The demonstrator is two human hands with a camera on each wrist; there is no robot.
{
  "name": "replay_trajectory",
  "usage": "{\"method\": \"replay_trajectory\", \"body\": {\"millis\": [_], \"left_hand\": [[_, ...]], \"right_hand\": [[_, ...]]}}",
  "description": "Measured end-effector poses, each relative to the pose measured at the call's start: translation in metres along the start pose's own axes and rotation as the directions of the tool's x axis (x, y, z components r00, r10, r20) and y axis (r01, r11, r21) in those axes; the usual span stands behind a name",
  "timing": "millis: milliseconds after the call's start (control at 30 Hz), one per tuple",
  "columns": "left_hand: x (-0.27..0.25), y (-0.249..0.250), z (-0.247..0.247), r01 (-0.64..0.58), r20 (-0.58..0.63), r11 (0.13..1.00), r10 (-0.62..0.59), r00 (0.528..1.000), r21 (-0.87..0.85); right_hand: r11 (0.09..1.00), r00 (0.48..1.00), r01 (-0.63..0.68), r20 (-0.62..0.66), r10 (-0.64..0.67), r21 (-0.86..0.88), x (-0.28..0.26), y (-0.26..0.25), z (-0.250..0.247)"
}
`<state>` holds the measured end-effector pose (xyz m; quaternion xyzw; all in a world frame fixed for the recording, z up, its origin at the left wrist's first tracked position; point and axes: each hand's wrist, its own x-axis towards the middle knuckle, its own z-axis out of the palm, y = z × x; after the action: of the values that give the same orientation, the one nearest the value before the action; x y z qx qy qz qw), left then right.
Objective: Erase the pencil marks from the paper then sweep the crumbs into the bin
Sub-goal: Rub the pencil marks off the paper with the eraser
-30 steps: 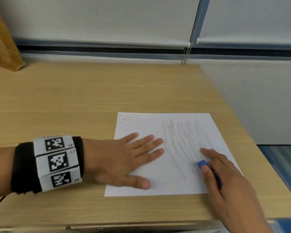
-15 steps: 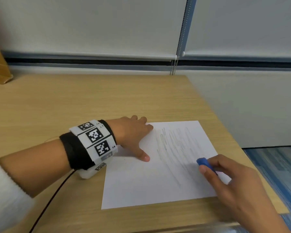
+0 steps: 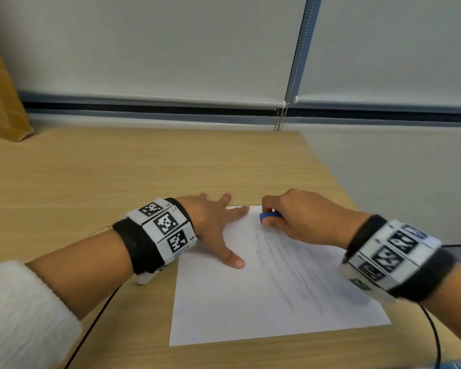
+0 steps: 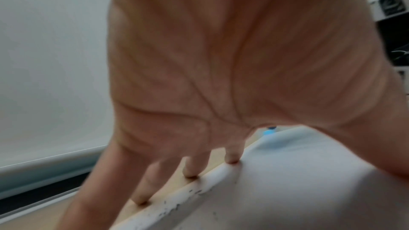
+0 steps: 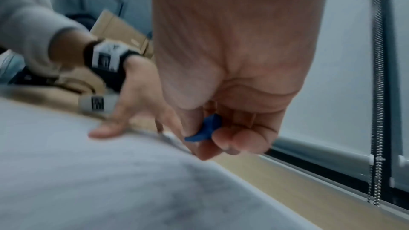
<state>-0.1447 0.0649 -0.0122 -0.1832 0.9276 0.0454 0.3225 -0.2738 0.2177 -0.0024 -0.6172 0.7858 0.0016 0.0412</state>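
**Q:** State the current position of both hands.

**A:** My left hand point(image 3: 213, 225) lies flat with fingers spread and straight. It presses the far-left corner of the white rectangular paper sheet point(image 3: 240, 310) against the light wooden tabletop point(image 3: 117, 169); the thumb rests on the sheet, and the outer fingertips land just past its far edge. My right hand point(image 3: 301, 217) pinches the small blue eraser point(image 3: 269, 216) between thumb and curled fingers, at the far end of the sheet.

**Q:** Which steps are complete?

**A:** By my judgement, none in full. Grey pencil strokes point(image 3: 285, 265) cover the middle and right of the sheet, from the far edge toward the near-right corner. The eraser sits at the far end of these strokes.

**Q:** Are crumbs present?

**A:** In the left wrist view, dark specks point(image 4: 177, 205) lie along the far-left edge of the sheet. They are probably eraser crumbs; I cannot confirm it.

**Q:** What is left?

**A:** Most of the erasing, then the whole sweeping step. No bin shows in any view, so I cannot tell its location.
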Motion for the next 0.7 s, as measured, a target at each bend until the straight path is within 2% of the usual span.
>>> {"method": "replay_trajectory", "body": {"millis": [67, 233, 333, 467, 600, 633, 700], "left_hand": [[0.001, -0.001, 0.001, -0.005, 0.001, 1.000, 0.005, 1.000, -0.014], [0.003, -0.002, 0.002, -0.010, 0.001, 1.000, 0.010, 1.000, -0.029], [0.004, -0.003, 0.003, -0.014, 0.002, 0.999, 0.014, 1.000, -0.035], [0.005, -0.003, 0.003, -0.009, 0.013, 1.000, 0.009, 1.000, -0.016], [0.004, -0.002, 0.002, -0.002, 0.022, 1.000, 0.002, 1.000, -0.017], [0.004, -0.002, 0.002, 0.000, 0.025, 1.000, 0.000, 1.000, -0.014], [0.004, -0.001, 0.001, 0.000, 0.029, 1.000, 0.000, 1.000, -0.012]], "right_hand": [[0.997, 0.997, 0.045, 0.058, -0.042, -0.056, 0.017, 0.002, 0.003], [0.980, 0.987, 0.134, 0.110, -0.118, -0.144, 0.042, 0.008, 0.005], [0.974, 0.981, 0.174, 0.117, -0.158, -0.145, 0.041, 0.010, 0.008], [0.931, 0.942, 0.319, 0.166, -0.292, -0.176, 0.028, 0.009, 0.011], [0.939, 0.981, 0.190, 0.095, -0.169, -0.289, 0.042, 0.016, 0.009], [0.935, 0.982, 0.189, 0.081, -0.173, -0.301, 0.043, 0.018, 0.010], [0.919, 0.963, 0.271, 0.083, -0.258, -0.287, 0.037, 0.016, 0.014]]}}
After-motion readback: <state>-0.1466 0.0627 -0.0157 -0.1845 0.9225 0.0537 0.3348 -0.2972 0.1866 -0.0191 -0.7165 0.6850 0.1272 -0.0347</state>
